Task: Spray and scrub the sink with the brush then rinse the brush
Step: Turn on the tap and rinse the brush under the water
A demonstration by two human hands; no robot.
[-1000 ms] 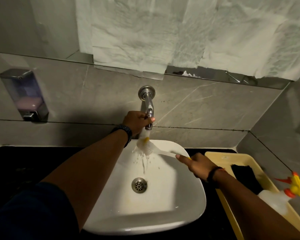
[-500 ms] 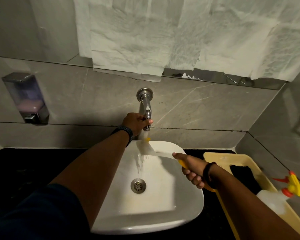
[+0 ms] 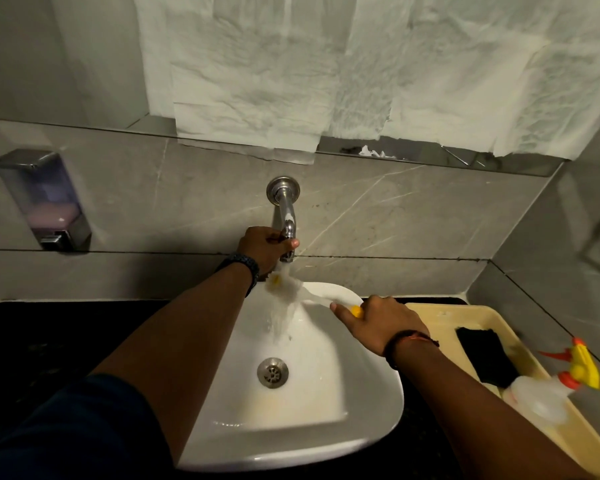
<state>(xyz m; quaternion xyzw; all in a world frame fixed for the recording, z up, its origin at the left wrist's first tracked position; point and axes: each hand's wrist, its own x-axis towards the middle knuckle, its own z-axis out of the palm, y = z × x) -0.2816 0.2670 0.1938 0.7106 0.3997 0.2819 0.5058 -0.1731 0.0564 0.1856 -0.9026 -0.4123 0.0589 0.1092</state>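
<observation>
Water from the chrome wall tap runs over the white-bristled, yellow-handled brush. Its long axis runs from your right hand, fingers clamped on the handle, left toward the stream above the white ceramic sink. Your left hand grips the spout, nearer for shutting off.

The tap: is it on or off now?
On. Water falls from the tap over the brush into the sink.
</observation>
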